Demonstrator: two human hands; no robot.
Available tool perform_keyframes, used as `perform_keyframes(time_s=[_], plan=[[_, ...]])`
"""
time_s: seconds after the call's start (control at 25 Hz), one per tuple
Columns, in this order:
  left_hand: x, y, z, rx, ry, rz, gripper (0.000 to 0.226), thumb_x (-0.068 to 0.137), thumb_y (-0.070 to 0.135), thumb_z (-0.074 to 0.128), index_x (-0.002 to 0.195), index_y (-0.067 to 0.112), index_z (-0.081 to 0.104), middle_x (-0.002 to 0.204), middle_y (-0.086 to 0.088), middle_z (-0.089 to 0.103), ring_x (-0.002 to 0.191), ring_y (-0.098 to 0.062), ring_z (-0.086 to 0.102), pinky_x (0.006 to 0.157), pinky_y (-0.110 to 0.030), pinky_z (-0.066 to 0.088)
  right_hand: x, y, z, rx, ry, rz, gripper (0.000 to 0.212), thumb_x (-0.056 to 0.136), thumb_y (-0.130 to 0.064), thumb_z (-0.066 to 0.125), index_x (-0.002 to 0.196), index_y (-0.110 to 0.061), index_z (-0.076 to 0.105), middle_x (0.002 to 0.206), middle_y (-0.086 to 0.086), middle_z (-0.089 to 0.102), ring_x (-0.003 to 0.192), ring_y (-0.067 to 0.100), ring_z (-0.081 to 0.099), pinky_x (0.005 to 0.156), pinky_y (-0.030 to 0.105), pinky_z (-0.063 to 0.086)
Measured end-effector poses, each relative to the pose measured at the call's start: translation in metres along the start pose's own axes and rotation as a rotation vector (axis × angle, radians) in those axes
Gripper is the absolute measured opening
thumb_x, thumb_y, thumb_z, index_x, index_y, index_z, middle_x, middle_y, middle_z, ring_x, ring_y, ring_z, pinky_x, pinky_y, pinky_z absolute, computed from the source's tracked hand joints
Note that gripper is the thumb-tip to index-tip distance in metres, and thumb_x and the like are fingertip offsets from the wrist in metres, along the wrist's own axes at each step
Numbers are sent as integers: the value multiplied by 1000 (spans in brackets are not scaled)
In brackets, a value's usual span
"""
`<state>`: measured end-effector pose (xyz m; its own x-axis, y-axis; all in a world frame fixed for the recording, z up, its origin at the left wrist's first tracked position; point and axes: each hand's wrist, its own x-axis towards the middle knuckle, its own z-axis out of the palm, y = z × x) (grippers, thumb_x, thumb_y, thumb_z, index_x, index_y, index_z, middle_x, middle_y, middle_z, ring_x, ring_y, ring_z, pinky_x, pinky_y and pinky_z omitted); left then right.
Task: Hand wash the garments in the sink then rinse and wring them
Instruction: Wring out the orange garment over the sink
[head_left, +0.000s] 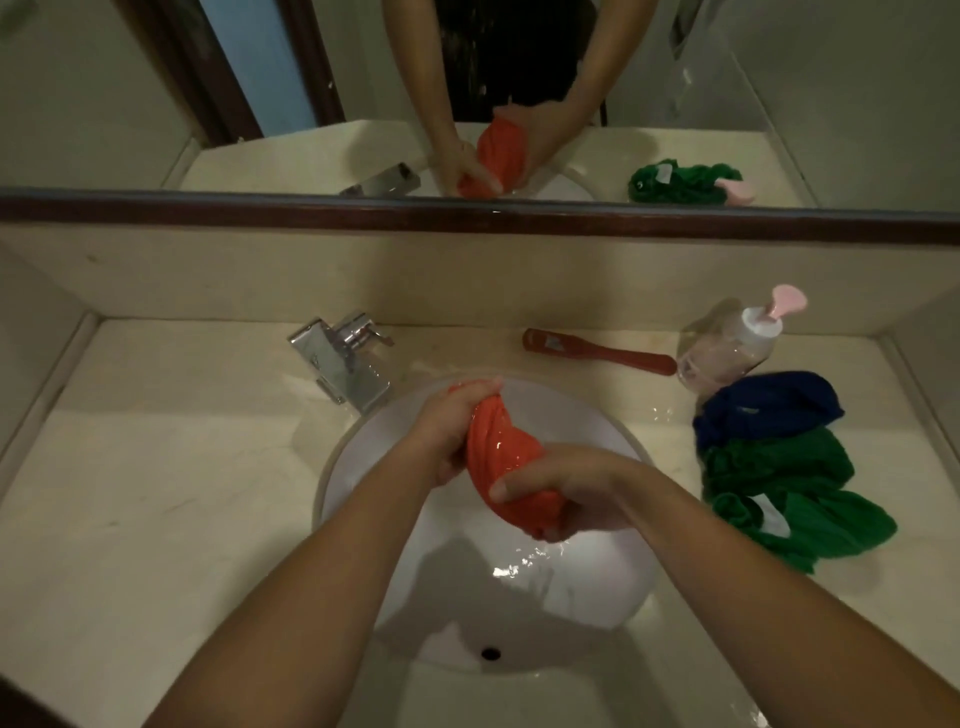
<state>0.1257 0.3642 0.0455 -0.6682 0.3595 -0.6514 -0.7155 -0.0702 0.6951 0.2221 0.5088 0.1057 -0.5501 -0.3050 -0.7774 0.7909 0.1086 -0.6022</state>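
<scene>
Left hand: gripped the twisted orange garment's far end — over the sink.
Right hand: clenched its near end.

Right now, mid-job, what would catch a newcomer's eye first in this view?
The wet orange garment stands out first, twisted between the left hand and right hand above the white sink. Next come the blue garment and green garment, heaped on the counter to the right, next to a clear pump bottle.
</scene>
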Motion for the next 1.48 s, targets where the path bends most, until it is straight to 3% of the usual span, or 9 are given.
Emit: perform_keyframes(time_s=[0.24, 0.48, 0.6, 0.76, 0.92, 1.08, 1.24, 1.36, 1.48], plan=[[30, -10, 3, 286, 335, 2, 7, 79, 17, 73, 84, 13, 71, 84, -9, 74, 78, -26, 71, 74, -37, 61, 40, -27, 20, -902, 425, 175, 103, 74, -28, 87, 148, -12, 17, 110, 13, 56, 88, 28, 64, 71, 37, 55], [43, -28, 4, 438, 678, 75, 18, 85, 15, 63, 103, 11, 66, 102, -12, 71, 102, -35, 67, 92, -42, 55, 76, 24, 22, -1066, 701, -189, 60, 91, -16, 66, 141, -20, 34, 123, 9, 60, 104, 30, 63, 82, 38, 53], [34, -24, 9, 364, 642, 151, 36, 82, 27, 79, 109, 13, 59, 97, -2, 66, 103, -31, 65, 95, -38, 52, 66, 24, 21, -734, 580, -167, 61, 81, -15, 77, 131, -22, 44, 100, -3, 62, 89, 23, 64, 66, 29, 49], [-6, -4, 28, 447, 248, 85, 89, 66, 51, 87, 132, 19, 35, 114, -1, 54, 104, -22, 58, 94, -37, 51, 40, 31, 19, 135, 353, -133, 41, 72, -14, 87, 109, -16, 70, 90, 5, 74, 85, 24, 71, 72, 41, 62], [-32, 32, 0, 482, -281, 143, 31, 74, 21, 69, 103, 21, 58, 95, -5, 56, 86, 0, 58, 75, -20, 45, 10, 49, 17, 480, 96, -180, 44, 66, -16, 84, 105, -2, 71, 88, 16, 68, 75, 28, 68, 66, 43, 59], [-39, 11, -6, 1, -457, 133, 68, 64, 49, 89, 122, 18, 73, 118, -14, 70, 110, -26, 64, 93, -40, 51, 6, 55, 18, 818, -459, -291, 66, 63, -32, 86, 120, -4, 69, 95, 14, 66, 76, 27, 68, 62, 36, 57], [-27, -7, 16, -252, -571, 58, 99, 53, 62, 91, 139, 28, 58, 142, -18, 58, 131, -37, 55, 107, -65, 41, 22, 56, 31, 953, -742, -309, 73, 82, -38, 72, 139, 0, 47, 100, 12, 66, 75, 23, 68, 58, 31, 57], [-27, 4, 16, -150, -407, -1, 64, 50, 41, 96, 100, 9, 72, 95, -22, 70, 81, -33, 72, 69, -38, 61, 24, 66, 25, 1060, -738, -284, 76, 80, -35, 79, 138, 2, 48, 102, 17, 66, 76, 27, 68, 56, 33, 57], [-31, 11, 19, 8, -198, 29, 26, 69, 23, 86, 79, 9, 66, 77, -17, 59, 67, -28, 62, 71, -38, 54, 4, 55, 12, 816, -455, -192, 71, 65, -30, 94, 123, -1, 65, 99, 14, 67, 76, 23, 68, 54, 30, 54]])
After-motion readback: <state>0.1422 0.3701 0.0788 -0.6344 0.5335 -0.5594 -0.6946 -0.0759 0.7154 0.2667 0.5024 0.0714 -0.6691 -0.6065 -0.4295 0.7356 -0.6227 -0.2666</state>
